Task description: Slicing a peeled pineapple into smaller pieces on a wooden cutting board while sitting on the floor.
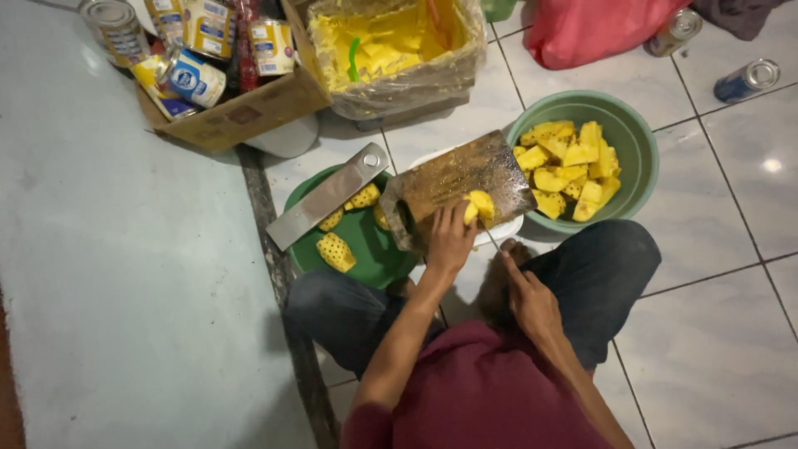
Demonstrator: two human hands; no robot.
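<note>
My left hand (pixel 450 237) presses a yellow pineapple piece (pixel 480 205) onto a worn wooden cutting board (pixel 453 175) that rests over a white basin. My right hand (pixel 525 293) grips a thin knife (pixel 492 239) whose blade reaches toward the piece. To the left, a green plate (pixel 374 249) carries several pineapple chunks with dark eyes (pixel 336 251) and a broad metal cleaver (pixel 326 196). To the right, a green bowl (pixel 640 150) holds several cleaned pineapple pieces (pixel 569 166).
A cardboard box with tins (pixel 208 58) and a plastic-lined box of yellow scraps (pixel 391 46) stand at the back. A red bag (pixel 594 29) and two loose cans (pixel 746 81) lie on the tiled floor at the back right. My knees flank the board.
</note>
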